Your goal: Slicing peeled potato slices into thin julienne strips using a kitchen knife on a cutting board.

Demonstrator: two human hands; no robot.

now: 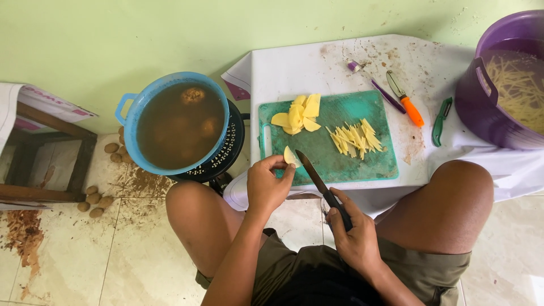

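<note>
- The purple tub at the right is cut off by the frame edge, so only part of the pale potato strips soaking in it shows.
- The water in the blue basin is brown and murky; one potato breaks the surface at the top, the others are dim shapes beneath it.
- The black colander under the basin is mostly covered, only its right rim peeking out.
- The handle of the knife is buried in the right hand, whose fingers are wrapped tight around it; the dark blade runs up and left onto the green cutting board.
- The left hand has its fingertips pressed together, pinching a small potato piece at the board's near-left edge.
- That piece sits just left of the blade's tip, touching or nearly touching it; I cannot tell which.
- Further up the board lies a heap of potato slices, and to its right a loose scatter of cut sticks, both well clear of the hands.
- Beyond the board on the white cloth rest an orange-handled peeler, a thin purple tool beside it and a green peeler.
- Unpeeled small potatoes lie on the dirty tile floor at the left, beside a wooden stool that is partly out of frame.
</note>
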